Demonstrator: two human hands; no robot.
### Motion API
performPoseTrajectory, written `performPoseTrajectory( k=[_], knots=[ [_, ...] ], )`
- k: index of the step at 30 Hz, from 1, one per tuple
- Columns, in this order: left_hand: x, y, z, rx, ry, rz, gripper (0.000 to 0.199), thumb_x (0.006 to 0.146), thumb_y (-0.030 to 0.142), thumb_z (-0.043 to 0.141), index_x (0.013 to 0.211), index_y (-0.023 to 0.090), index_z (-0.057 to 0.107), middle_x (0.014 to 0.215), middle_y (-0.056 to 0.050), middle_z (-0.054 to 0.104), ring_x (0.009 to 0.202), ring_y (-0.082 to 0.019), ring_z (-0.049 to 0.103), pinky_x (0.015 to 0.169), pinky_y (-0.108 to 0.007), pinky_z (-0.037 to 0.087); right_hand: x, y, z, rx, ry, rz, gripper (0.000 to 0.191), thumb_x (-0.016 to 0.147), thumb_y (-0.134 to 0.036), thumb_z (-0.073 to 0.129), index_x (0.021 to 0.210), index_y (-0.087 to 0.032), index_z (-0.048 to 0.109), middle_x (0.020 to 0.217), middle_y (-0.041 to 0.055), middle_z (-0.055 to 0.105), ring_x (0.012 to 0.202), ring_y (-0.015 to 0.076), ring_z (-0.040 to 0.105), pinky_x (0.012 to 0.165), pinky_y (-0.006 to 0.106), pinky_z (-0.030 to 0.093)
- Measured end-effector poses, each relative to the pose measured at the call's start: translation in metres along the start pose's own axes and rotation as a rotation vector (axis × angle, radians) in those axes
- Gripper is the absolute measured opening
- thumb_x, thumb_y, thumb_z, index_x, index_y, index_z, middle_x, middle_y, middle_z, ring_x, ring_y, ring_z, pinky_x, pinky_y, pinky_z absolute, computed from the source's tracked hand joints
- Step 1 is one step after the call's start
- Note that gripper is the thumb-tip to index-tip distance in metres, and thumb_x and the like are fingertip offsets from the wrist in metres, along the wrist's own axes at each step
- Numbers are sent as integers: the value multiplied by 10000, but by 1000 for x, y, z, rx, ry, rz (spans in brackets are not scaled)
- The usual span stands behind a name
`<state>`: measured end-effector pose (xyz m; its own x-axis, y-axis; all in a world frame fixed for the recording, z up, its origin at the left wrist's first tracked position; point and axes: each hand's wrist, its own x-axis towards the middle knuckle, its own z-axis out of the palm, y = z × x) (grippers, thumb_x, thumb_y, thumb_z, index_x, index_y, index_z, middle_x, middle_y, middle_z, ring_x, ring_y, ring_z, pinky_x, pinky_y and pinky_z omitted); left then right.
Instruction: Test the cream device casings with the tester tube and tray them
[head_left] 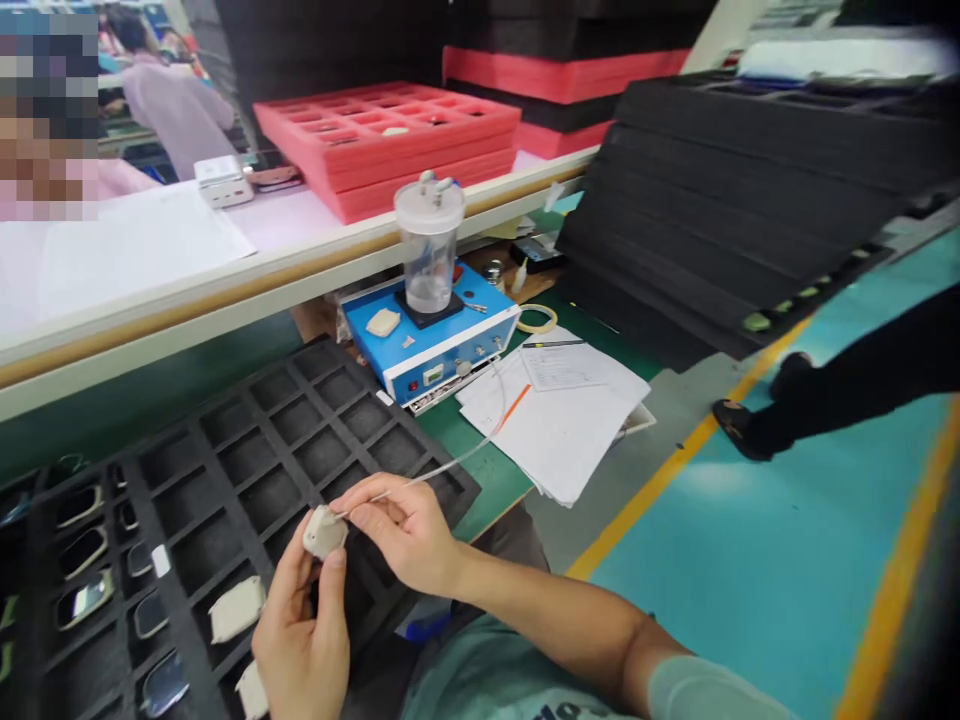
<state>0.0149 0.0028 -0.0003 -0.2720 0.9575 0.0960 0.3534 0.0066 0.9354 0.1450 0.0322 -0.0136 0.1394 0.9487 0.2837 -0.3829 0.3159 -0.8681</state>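
My left hand is closed around a small cream watch-shaped case, pinched between thumb and fingers. Against its upper side, my right hand pinches the end of a thin clear tube; the very tip is too small to make out. The tube runs back to the front of a blue-topped box with knobs and a small display. Below both hands lies a black foam tray with square pockets. A similar cream piece sits in one pocket, and another is partly behind my left hand.
A clear lidded jar and a cream piece stand on the box. Papers lie to its right. Red foam trays rest on the shelf; black foam stacks rise at right. A person's leg is in the aisle.
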Motion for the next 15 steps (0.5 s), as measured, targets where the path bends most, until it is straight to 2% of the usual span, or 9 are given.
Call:
performPoseTrajectory(
  k=[6,15],
  knots=[
    [1,7,1,17,-7,-7,625,838,564,752,1314,162,698,1301,-148,746,1172,-327,731,1115,-473,535,2,0,1,-7,11,7,261,959,-420,676,974,-175,763,991,91,796,884,187,780,824,300,641],
    [5,-1,-3,39,-39,-5,598,849,565,745,1302,178,694,1292,-136,751,1188,-331,725,1097,-453,553,4,-2,2,-6,3,2,254,966,-399,669,978,-166,770,985,95,797,886,195,785,827,301,643]
  ],
)
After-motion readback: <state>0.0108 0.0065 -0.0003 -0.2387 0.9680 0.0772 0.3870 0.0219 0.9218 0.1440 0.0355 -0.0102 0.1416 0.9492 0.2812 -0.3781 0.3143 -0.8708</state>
